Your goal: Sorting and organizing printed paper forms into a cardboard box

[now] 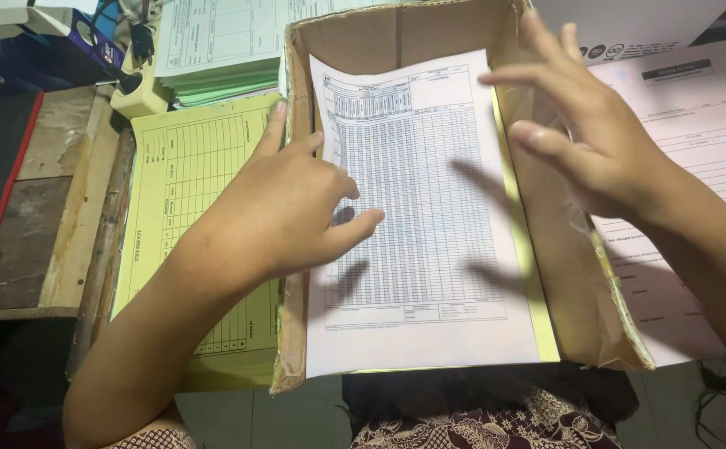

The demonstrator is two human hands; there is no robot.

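A wooden tabletop (pixel 64 208) is being seen at the far left, well away from the cardboard box (pixel 563 274) taken here as the landmark. A yellow printed form (pixel 180 183) is being kept just left of the box, touching its left wall, with a stack of green and white sheets (pixel 213 58) lying beyond it, up-left of the box. The left hand (pixel 284 208) is being held over the box's left wall, its grip spread loosely and pinching nothing, fingertips hovering above the white printed sheet (pixel 421 208). That sheet is being carried inside the box, flat on a yellow sheet (pixel 533 274) whose edge is showing along the right side. The right hand (pixel 596 141) is being held over the box's right wall, fingers fanned apart and holding nothing. A pink printed form (pixel 704 125) is being kept just right of the box.
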